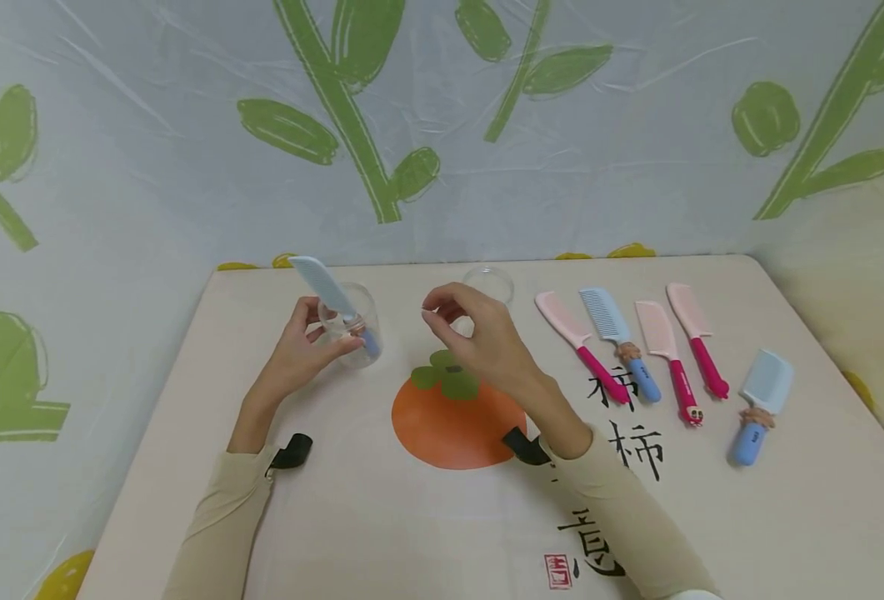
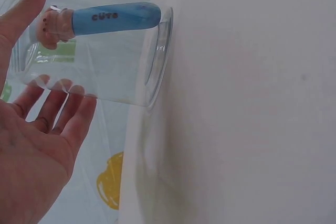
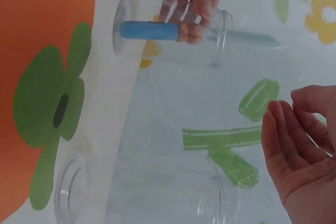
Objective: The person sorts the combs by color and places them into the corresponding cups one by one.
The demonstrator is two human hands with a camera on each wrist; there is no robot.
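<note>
Five combs (image 1: 655,329), three pink and two blue, lie on the right of the table (image 1: 337,517) in my head view. On the left, I see the left hand (image 1: 302,354) gripping a clear jar (image 1: 370,312), thumb and fingers around its wall. A light-blue comb (image 1: 325,285) stands slanted in it, head above the rim and leaning left. The right hand (image 1: 484,335) hangs above the middle, between that jar and the combs, fingers loosely bent, thumb tip close to the fingertips. A second clear jar (image 1: 497,288) stands just beyond it.

My left wrist view shows the slanted comb's blue handle inside the gripped jar, reaching nearly to the base; whether that base touches the table I can't tell.

In my right wrist view, the right hand's fingers are relaxed, well apart from both jars.
</note>
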